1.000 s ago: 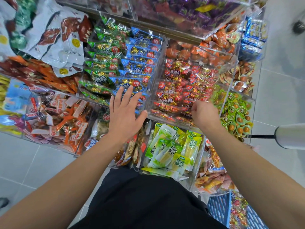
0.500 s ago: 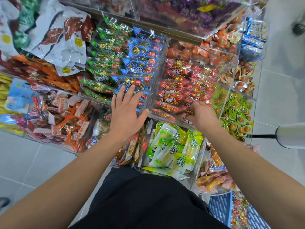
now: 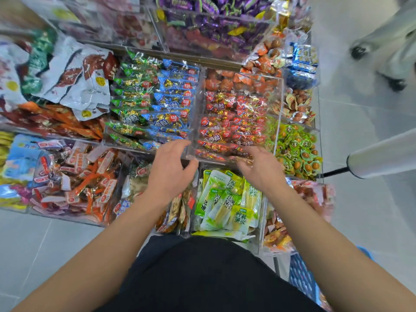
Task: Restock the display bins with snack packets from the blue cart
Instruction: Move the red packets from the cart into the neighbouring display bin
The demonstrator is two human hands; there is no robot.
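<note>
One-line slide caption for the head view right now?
Both hands, left hand and right hand, reach at the front of the red-packet bin, holding nothing visible.

blue cart (image 3: 301,280) cut off bottom right | upper bins (image 3: 135,23) motion-blurred

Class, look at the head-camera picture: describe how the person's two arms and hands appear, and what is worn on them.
Both forearms are bare up to the picture's edge: no sleeves show. The left hand and right hand wear no gloves, and no rings, watch or bracelets are visible. Below them is a black garment on the torso.
</note>
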